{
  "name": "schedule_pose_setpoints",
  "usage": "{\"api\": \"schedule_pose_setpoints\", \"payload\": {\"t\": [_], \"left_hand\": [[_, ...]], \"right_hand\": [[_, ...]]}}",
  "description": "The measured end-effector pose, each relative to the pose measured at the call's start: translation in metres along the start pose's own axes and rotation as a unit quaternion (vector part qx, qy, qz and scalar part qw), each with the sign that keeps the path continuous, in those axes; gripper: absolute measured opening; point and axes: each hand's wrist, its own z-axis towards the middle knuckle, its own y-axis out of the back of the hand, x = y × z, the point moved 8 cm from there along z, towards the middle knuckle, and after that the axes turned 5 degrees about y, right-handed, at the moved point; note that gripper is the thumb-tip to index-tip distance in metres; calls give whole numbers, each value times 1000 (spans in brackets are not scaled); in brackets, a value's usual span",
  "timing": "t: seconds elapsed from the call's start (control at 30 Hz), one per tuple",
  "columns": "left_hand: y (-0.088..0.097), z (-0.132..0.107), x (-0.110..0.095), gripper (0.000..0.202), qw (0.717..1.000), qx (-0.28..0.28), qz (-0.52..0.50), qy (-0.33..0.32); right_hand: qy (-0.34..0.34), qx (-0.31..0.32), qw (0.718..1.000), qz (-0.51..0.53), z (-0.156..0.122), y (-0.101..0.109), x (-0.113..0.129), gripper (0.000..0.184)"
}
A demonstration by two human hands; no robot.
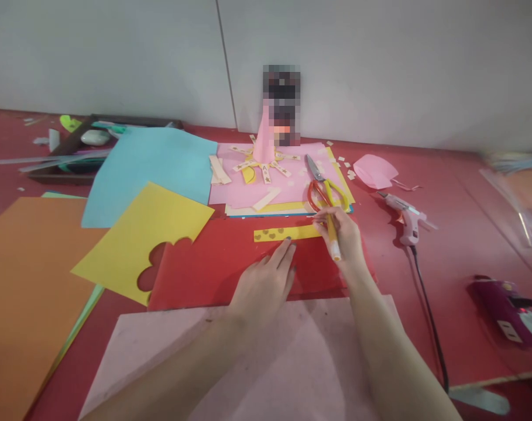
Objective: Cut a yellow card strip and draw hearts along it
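Closest to the lens is a big pale pink sheet (230, 380) filling the bottom of the frame. Just past it, mid-frame, sits a flat bright red rectangular sheet (195, 275), and on that lies a long narrow yellow paper strip with brown hearts (292, 233) at its left end. To the right of the hearts it looks plain, though the far right bit disappears behind the right hand (345, 231).

That hand has its fingers closed around a slim yellow pen-like stick with a white end (332, 231), the white end aimed at the bottom of the frame. Can't tell what the other end looks like, fingers are in the way. The left hand (266, 278) is palm down with fingers stretched out, gripping nothing, fingertips at the strip's lower edge. No idea how hard they're pressing.

Main relation imo: the strip's long axis runs nearly side to side, roughly crosswise to the stick, and stretches leftward from the right hand's grip. Right hand is nearer the plain end, left fingertips nearer the hearts.

Nearby stuff: scissors with one red and one yellow handle (317, 171) just above the right hand, a pale pink glue gun (407, 219) off to the right, and a pink paper cone (264, 143) upper centre.
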Motion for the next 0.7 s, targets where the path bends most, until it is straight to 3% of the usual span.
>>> {"api": "schedule_pose_setpoints", "payload": {"t": [0.13,0.27,0.37,0.47,0.57,0.7], "left_hand": [[1,0,0,37,1000,-8,5,-1],[2,-1,1,37,1000,-18,3,2],[0,-2,1,37,1000,-21,4,-1],[-1,-2,0,37,1000,-20,5,-2],[0,-2,0,37,1000,-20,7,-4],[-1,-1,-1,37,1000,-10,14,-8]], "right_hand": [[-9,-6,1000,2,0,1,-2,3],[-10,-5,1000,-26,-1,1,-6,12],[67,0,988,-137,-2,2,5,13],[166,-39,959,-228,-8,4,27,15],[163,-63,972,-160,-14,1,36,24],[60,27,998,13,-19,-26,22,40]]}}
